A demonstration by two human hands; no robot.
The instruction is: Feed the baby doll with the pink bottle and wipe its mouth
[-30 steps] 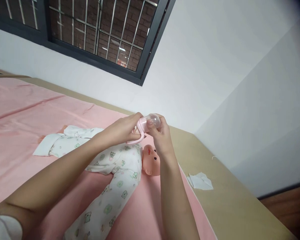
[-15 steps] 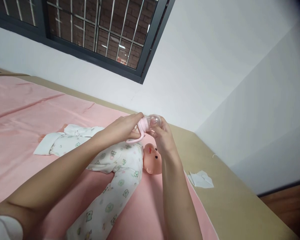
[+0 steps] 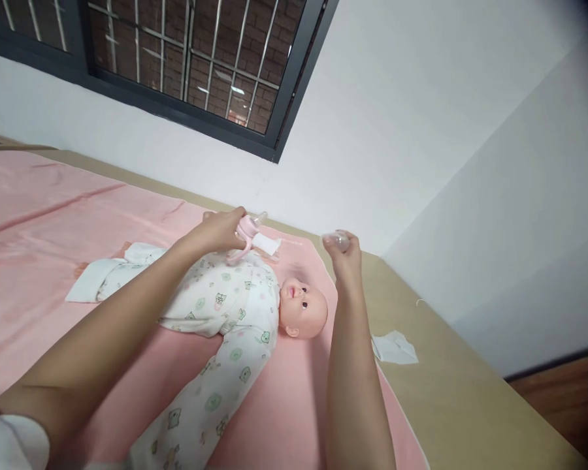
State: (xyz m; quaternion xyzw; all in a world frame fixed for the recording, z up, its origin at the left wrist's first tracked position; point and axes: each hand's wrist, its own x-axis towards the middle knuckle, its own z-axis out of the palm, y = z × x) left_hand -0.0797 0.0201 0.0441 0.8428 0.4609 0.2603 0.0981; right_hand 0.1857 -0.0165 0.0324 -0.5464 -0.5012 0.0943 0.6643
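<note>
A pink baby bottle (image 3: 247, 228) with side handles is gripped in my left hand (image 3: 220, 231) above the doll's chest, its clear teat uncovered and pointing up to the right. My right hand (image 3: 347, 258) pinches a clear dome-shaped bottle cap (image 3: 342, 241), well apart from the bottle and beyond the doll's head. Below lies a baby doll (image 3: 304, 308) on its back, dressed in a white suit (image 3: 235, 307) with green animal prints, face up. Partly behind the bottle, a white folded cloth or tissue (image 3: 267, 244) shows near the doll's shoulder.
The doll rests on a pink sheet (image 3: 284, 405) spread over a tan tabletop (image 3: 421, 405). A crumpled white tissue (image 3: 396, 348) lies on the tabletop at the right. White walls and a dark-framed, barred window (image 3: 191, 111) stand behind.
The clear cap has come off the bottle. My right hand has moved right with it, while my left hand has shifted left with the bottle, uncovering the teat and the doll's head.
</note>
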